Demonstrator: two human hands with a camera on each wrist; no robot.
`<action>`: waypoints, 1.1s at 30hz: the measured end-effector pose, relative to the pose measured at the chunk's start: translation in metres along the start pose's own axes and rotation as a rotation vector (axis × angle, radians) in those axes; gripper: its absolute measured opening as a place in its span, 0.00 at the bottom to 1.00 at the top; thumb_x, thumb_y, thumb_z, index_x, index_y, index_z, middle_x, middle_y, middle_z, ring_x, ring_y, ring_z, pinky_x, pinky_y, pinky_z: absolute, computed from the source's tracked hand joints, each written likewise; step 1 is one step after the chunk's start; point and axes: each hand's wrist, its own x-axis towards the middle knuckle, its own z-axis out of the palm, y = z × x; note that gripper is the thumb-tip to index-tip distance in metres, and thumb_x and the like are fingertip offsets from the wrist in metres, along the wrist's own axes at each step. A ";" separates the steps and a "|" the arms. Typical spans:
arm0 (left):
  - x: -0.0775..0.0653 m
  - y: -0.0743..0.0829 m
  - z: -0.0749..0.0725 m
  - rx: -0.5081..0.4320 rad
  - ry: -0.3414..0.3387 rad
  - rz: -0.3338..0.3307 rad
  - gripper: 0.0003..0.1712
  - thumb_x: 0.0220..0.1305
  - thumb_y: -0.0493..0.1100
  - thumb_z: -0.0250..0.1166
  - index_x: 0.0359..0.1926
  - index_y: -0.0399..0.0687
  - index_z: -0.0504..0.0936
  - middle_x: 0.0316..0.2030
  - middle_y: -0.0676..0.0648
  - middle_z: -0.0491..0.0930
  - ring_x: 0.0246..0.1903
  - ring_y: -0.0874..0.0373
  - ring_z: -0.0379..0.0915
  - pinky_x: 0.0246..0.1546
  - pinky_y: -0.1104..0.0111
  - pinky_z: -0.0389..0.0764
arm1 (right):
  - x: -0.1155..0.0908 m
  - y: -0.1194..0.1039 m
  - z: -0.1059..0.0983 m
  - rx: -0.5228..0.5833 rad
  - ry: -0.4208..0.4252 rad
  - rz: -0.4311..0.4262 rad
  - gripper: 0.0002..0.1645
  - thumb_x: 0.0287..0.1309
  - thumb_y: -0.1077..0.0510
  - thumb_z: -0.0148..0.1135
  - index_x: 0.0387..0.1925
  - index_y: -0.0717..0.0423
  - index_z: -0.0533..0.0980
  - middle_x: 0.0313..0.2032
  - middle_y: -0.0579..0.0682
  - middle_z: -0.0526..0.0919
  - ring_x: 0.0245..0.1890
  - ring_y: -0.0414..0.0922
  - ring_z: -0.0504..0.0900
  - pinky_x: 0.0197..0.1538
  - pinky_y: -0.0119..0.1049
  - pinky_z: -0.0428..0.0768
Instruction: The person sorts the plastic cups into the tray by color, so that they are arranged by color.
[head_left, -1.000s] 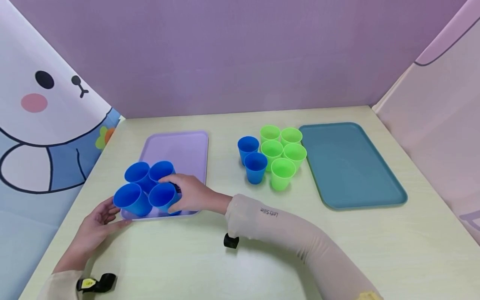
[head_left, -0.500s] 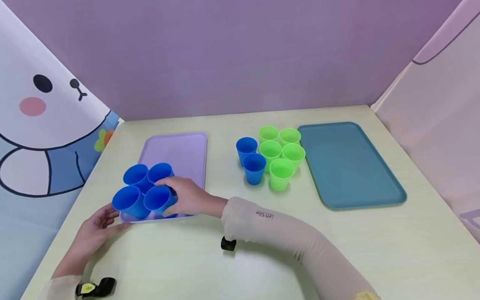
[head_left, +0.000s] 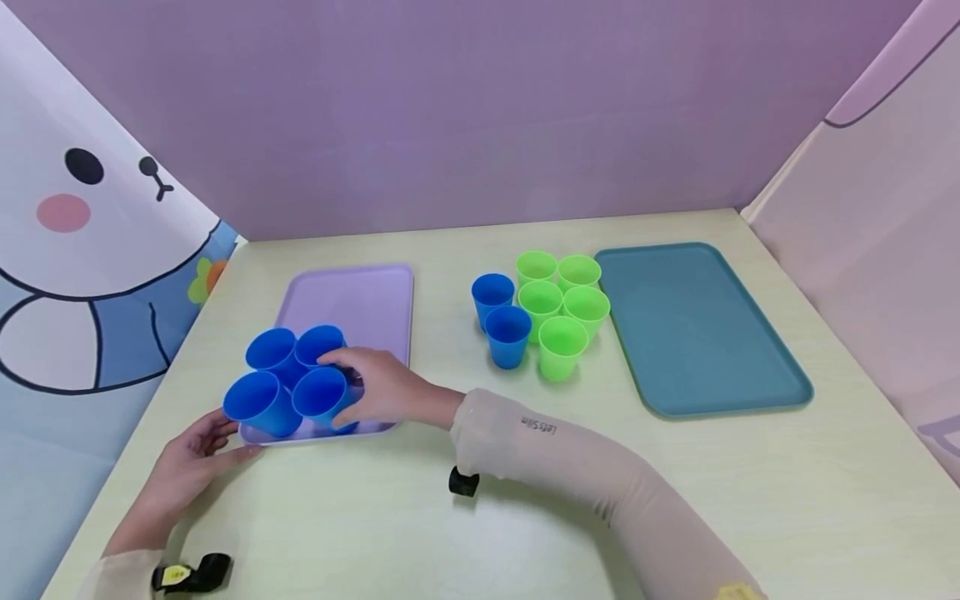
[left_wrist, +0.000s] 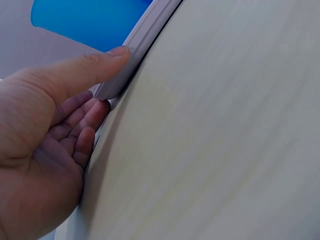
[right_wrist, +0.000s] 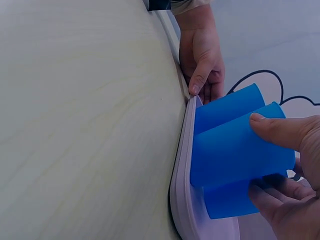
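Note:
Several blue cups stand upright, close together, on the near part of a purple tray (head_left: 352, 292) at the left of the table. My right hand (head_left: 384, 386) grips the near right blue cup (head_left: 322, 397) by its side. Its thumb lies along the cup wall in the right wrist view, with the other fingers (right_wrist: 280, 192) round the far side. At the tray's near left corner, my left hand (head_left: 183, 462) holds the tray edge. In the left wrist view its thumb is on the rim (left_wrist: 145, 30) and its curled fingers are at the corner.
Two more blue cups (head_left: 507, 337) stand mid-table, beside several green cups (head_left: 562, 348). A teal tray (head_left: 705, 333) lies to the right, its left edge close to the green cups. A purple wall (head_left: 487, 117) rises behind the table.
My right hand and the blue cup it grips shift slightly left, then slightly back right. My left hand stays at the tray corner.

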 end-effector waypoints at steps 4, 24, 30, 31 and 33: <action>0.001 0.001 -0.001 -0.004 -0.021 -0.013 0.53 0.65 0.57 0.68 0.75 0.31 0.52 0.65 0.27 0.65 0.62 0.35 0.63 0.38 0.88 0.69 | -0.002 0.002 -0.007 0.031 0.018 -0.011 0.46 0.50 0.58 0.79 0.69 0.57 0.67 0.62 0.52 0.76 0.60 0.42 0.77 0.56 0.24 0.74; 0.001 0.000 -0.001 0.010 -0.017 -0.016 0.52 0.64 0.58 0.68 0.74 0.32 0.54 0.65 0.27 0.65 0.63 0.34 0.63 0.38 0.89 0.68 | -0.025 0.007 -0.067 0.102 0.076 0.061 0.46 0.49 0.63 0.78 0.69 0.58 0.67 0.54 0.54 0.79 0.56 0.50 0.79 0.58 0.32 0.77; 0.001 0.002 -0.002 0.008 -0.033 -0.030 0.53 0.64 0.60 0.67 0.75 0.32 0.54 0.66 0.27 0.64 0.63 0.34 0.62 0.38 0.89 0.68 | -0.031 0.008 -0.085 0.056 0.087 0.079 0.46 0.49 0.63 0.78 0.69 0.58 0.66 0.53 0.54 0.79 0.55 0.49 0.78 0.58 0.33 0.77; 0.001 0.002 -0.002 0.008 -0.032 -0.029 0.53 0.64 0.60 0.67 0.75 0.32 0.54 0.66 0.27 0.64 0.63 0.34 0.62 0.37 0.89 0.67 | -0.032 0.009 -0.088 0.049 0.091 0.083 0.46 0.49 0.62 0.78 0.69 0.58 0.66 0.53 0.54 0.79 0.55 0.48 0.78 0.59 0.33 0.77; 0.001 0.002 -0.002 0.008 -0.031 -0.029 0.53 0.64 0.60 0.67 0.75 0.32 0.54 0.66 0.27 0.64 0.63 0.34 0.62 0.37 0.89 0.68 | -0.034 0.009 -0.094 0.039 0.105 0.093 0.47 0.49 0.61 0.79 0.69 0.57 0.67 0.53 0.53 0.79 0.55 0.48 0.78 0.58 0.32 0.77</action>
